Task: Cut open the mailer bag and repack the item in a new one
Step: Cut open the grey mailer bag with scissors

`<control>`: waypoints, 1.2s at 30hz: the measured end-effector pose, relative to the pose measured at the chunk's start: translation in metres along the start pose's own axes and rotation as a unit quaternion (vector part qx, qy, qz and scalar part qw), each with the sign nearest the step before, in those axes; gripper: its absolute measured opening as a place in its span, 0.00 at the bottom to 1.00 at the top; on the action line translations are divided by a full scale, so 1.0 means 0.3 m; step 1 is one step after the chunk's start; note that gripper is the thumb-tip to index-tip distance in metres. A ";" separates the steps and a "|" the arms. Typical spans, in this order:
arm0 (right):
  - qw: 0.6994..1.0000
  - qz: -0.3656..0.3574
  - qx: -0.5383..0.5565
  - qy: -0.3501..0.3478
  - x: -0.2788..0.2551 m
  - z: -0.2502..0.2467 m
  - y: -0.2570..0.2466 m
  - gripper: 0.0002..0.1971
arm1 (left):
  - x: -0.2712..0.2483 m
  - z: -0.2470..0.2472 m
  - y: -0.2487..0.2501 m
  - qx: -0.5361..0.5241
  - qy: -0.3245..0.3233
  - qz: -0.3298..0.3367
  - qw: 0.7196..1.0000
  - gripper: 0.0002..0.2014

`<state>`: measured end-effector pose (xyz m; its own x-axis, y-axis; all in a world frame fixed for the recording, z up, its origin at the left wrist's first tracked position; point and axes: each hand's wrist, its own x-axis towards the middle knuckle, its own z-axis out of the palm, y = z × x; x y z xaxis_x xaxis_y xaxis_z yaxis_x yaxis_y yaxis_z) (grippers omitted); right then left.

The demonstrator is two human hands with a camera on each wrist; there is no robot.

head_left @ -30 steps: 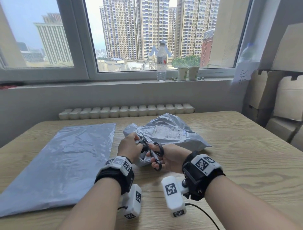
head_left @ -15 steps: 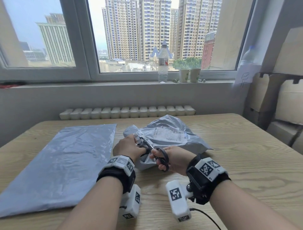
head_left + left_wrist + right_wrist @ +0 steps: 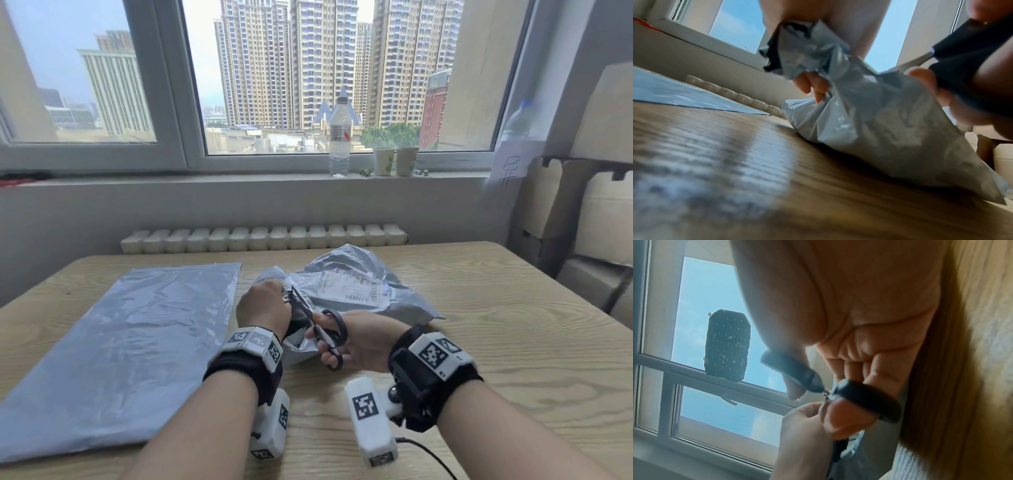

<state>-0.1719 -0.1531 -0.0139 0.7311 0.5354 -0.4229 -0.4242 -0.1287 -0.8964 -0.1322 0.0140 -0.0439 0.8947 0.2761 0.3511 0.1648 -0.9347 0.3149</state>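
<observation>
Right hand (image 3: 359,346) grips black scissors (image 3: 320,329), blades pointing away and leftward into the bunched end of the mailer (image 3: 346,274), which the left hand (image 3: 263,305) clutches. Mailer lies mid-tabletop (image 3: 513,342), stretching rightward. New bag (image 3: 130,335) lies flat near the left edge.

glossy plastic mailer bag (image 3: 404,301), wood-grain table (image 3: 513,342)
</observation>
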 end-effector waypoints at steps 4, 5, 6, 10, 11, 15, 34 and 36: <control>1.000 0.011 -0.018 -0.011 0.012 -0.003 -0.016 0.20 | -0.009 -0.009 -0.004 -0.013 0.009 0.000 1.000 0.08; 1.000 0.012 -0.023 -0.012 0.014 -0.005 -0.019 0.20 | -0.010 -0.011 -0.008 -0.022 0.010 -0.004 1.000 0.07; 0.999 0.014 -0.026 -0.014 0.014 -0.008 -0.021 0.21 | -0.010 -0.013 -0.012 -0.031 0.011 -0.009 0.999 0.07; 0.999 0.016 -0.023 -0.021 0.013 -0.017 -0.017 0.20 | -0.012 -0.021 -0.017 -0.057 0.013 -0.020 0.998 0.06; 1.000 0.013 -0.023 -0.015 0.014 -0.015 -0.015 0.20 | -0.013 -0.022 -0.015 -0.062 0.014 -0.016 0.998 0.06; 1.000 0.004 -0.009 0.004 0.029 0.001 -0.015 0.19 | -0.021 -0.029 -0.008 -0.077 0.010 0.003 0.997 0.05; 0.996 -0.029 -0.060 0.064 0.020 0.040 -0.048 0.12 | -0.051 -0.048 -0.060 -0.112 -0.054 -0.047 0.991 0.16; 0.996 -0.022 -0.062 0.059 0.021 0.041 -0.048 0.12 | -0.048 -0.051 -0.052 -0.109 -0.064 -0.062 0.990 0.22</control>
<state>-0.1677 -0.1376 -0.0021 0.8081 0.4416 -0.3898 -0.3271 -0.2140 -0.9205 -0.1541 0.0279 -0.0405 0.9206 0.3425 0.1878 0.1959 -0.8208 0.5366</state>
